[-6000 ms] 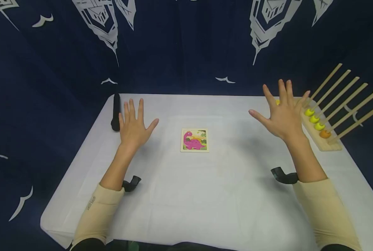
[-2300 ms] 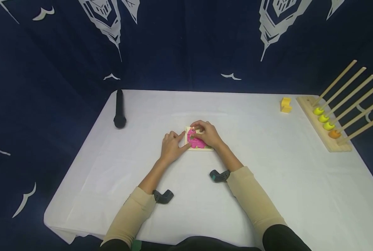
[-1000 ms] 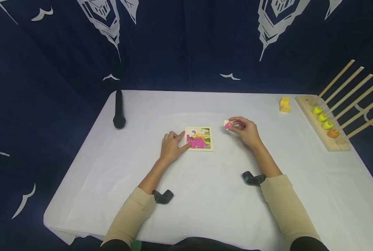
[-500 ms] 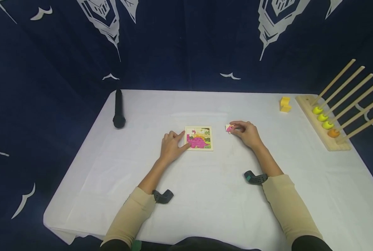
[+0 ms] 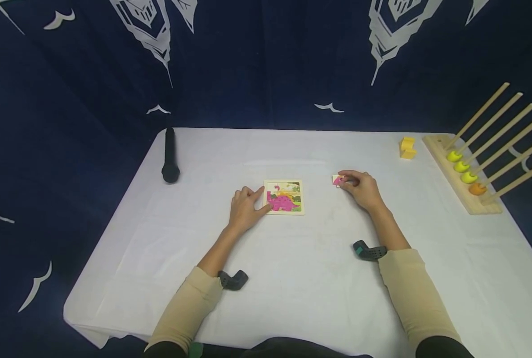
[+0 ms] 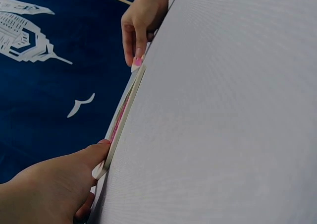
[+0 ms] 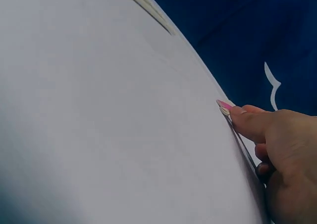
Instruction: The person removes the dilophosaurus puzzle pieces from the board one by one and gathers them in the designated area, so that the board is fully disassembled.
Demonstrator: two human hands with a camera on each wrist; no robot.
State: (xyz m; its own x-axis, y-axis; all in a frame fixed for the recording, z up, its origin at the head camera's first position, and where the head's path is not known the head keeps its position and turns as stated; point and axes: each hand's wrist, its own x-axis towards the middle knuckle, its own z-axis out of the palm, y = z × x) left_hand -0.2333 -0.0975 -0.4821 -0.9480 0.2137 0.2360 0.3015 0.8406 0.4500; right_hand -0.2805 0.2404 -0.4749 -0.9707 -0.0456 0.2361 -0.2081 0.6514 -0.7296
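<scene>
A small square dinosaur jigsaw puzzle (image 5: 285,201) in a pale wooden frame lies mid-table, with a pale patch at its upper left. My left hand (image 5: 243,211) holds the frame by its left side, thumb at the near corner and forefinger at the far one. In the left wrist view the thumb of this left hand (image 6: 64,182) lies over the frame edge (image 6: 124,120). To the right of the puzzle, my right hand (image 5: 360,190) pinches a pink and cream puzzle piece (image 5: 337,180) between thumb and fingers. The right wrist view shows this puzzle piece (image 7: 225,105) edge-on at the fingertips.
A black microphone (image 5: 170,156) lies at the table's back left. Toward the back right are yellow blocks (image 5: 407,148) and a wooden peg stand (image 5: 460,174) with tall rods and yellow and orange beads. A dark blue patterned curtain (image 5: 257,64) hangs behind the white table (image 5: 181,209).
Both hands were spread apart at first, then came to the puzzle. The right hand took a piece out and carried it rightward, drifting slightly further right lately. The left hand has stayed on the frame.
</scene>
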